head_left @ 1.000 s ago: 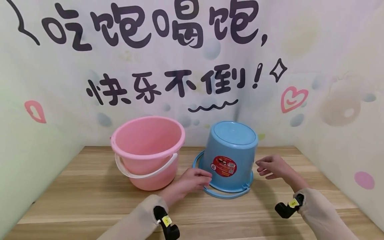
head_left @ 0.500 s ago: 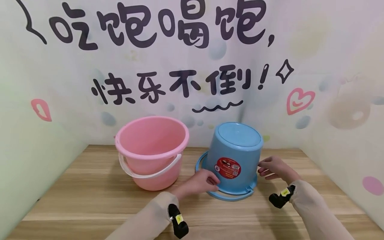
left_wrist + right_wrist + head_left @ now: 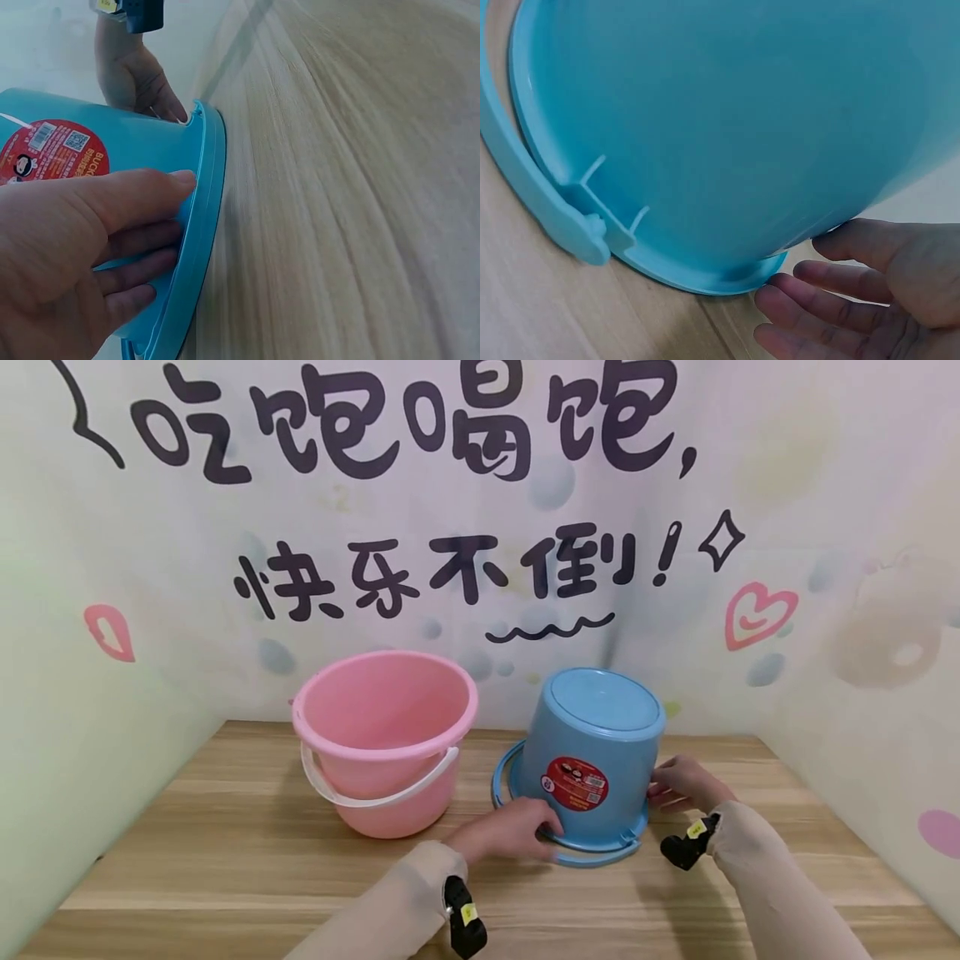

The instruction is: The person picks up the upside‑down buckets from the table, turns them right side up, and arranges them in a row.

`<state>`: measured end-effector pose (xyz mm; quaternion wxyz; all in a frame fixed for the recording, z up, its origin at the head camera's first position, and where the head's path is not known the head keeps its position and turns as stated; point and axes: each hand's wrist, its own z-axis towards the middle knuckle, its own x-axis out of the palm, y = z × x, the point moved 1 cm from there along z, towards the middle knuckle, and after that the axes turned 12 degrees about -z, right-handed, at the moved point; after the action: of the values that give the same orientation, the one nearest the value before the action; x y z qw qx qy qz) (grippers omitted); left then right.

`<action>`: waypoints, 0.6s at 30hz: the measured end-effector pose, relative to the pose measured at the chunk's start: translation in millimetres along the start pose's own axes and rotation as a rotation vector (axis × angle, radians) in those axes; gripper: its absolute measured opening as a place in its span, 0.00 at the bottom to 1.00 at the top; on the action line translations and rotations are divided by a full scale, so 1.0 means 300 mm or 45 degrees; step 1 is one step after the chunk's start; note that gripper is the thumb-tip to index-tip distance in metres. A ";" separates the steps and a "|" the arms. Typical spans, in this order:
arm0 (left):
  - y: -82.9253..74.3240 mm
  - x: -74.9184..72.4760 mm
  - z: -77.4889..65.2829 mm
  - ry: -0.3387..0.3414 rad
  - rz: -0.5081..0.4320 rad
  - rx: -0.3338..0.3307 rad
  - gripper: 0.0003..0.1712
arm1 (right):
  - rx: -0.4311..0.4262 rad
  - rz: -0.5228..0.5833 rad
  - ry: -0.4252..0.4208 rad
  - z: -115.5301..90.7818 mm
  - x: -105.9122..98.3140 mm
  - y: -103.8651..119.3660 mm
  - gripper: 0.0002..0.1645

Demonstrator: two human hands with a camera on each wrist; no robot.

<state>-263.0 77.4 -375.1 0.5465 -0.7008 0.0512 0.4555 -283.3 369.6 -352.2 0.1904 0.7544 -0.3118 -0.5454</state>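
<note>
A blue bucket [image 3: 600, 760] stands upside down on the wooden table, its base facing up and a red round label [image 3: 576, 783] on its side. Its blue handle [image 3: 592, 860] lies round the rim on the tabletop. My left hand [image 3: 513, 831] is at the bucket's front left, fingers loosely bent beside the wall and fingertips right at the rim [image 3: 206, 225]. On the bucket's other side is my right hand [image 3: 690, 785], its thumb at the wall and its relaxed fingers [image 3: 825, 307] spread near the rim. Neither hand is curled round the bucket.
To the left stands a pink bucket [image 3: 397, 810] upright, with a white handle [image 3: 382, 797] hanging across its front. Behind the wooden table [image 3: 225, 860] is a printed cloth backdrop [image 3: 480, 510] with large dark characters. Each wrist wears a black camera [image 3: 465, 918].
Both hands have moved in closer to the blue bucket, the left one to the right and slightly down, the right one toward the wall. The whole view has shifted a little.
</note>
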 end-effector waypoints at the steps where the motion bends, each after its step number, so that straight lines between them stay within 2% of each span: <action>1: -0.001 0.002 0.001 0.011 0.016 0.001 0.16 | 0.010 -0.004 -0.003 0.002 0.001 0.001 0.17; 7: -0.013 0.011 0.006 0.041 0.099 -0.006 0.16 | 0.037 -0.026 -0.027 0.013 0.006 -0.004 0.14; 12: -0.016 0.020 0.005 0.031 0.210 0.011 0.16 | 0.029 0.038 -0.041 0.022 0.021 -0.016 0.10; 15: -0.014 0.026 0.003 0.019 0.221 -0.003 0.15 | 0.032 0.045 -0.058 0.028 0.031 -0.021 0.08; 18: -0.011 0.030 0.003 0.009 0.213 -0.019 0.15 | 0.039 -0.006 -0.085 0.035 0.037 -0.025 0.10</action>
<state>-256.4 83.2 -379.0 0.5009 -0.6999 0.1083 0.4975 -289.0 368.1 -368.1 0.1671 0.7392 -0.3244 -0.5661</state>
